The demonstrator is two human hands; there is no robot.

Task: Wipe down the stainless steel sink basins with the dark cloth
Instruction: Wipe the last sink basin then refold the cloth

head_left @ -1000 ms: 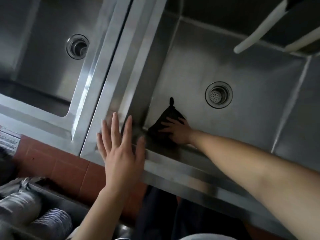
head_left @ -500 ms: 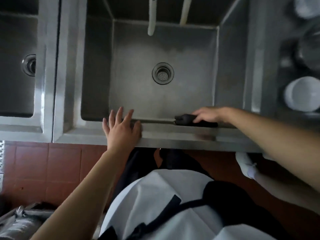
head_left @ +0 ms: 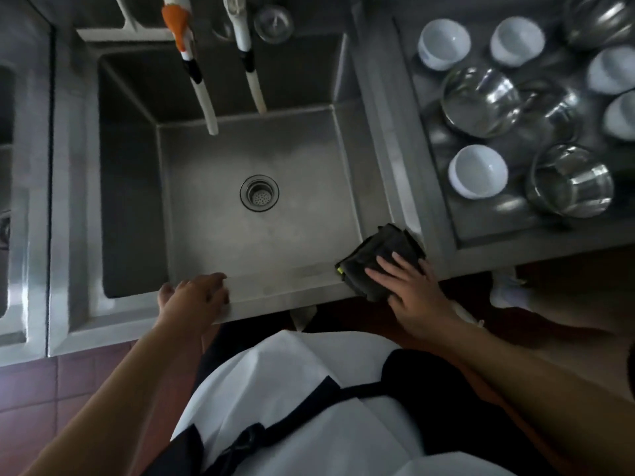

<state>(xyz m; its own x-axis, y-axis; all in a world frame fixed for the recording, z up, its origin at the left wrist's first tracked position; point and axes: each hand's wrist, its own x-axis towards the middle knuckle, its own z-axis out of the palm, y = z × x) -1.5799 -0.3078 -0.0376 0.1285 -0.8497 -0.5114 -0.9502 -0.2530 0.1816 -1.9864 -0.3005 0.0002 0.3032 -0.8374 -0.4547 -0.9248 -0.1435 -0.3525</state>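
Observation:
A deep stainless steel sink basin [head_left: 213,221] fills the middle of the view, with a round drain [head_left: 259,193] in its floor. The folded dark cloth [head_left: 376,255] lies on the front right corner of the basin's rim. My right hand [head_left: 410,286] presses flat on the cloth with fingers spread. On the front rim to the left rests my left hand [head_left: 196,297], fingers curled over the edge and holding nothing. A second basin [head_left: 7,187] shows partly at the far left.
Two white faucet hoses [head_left: 206,104] hang over the back of the basin. To the right, a steel tray [head_left: 443,187] holds several white bowls [head_left: 477,170] and glass bowls [head_left: 481,101]. Red tiled floor [head_left: 44,389] lies below the sink.
The cloth and my right hand have slid right along the front rim to its right corner. My left hand stays on the front rim, fingers now curled. The view has shifted right.

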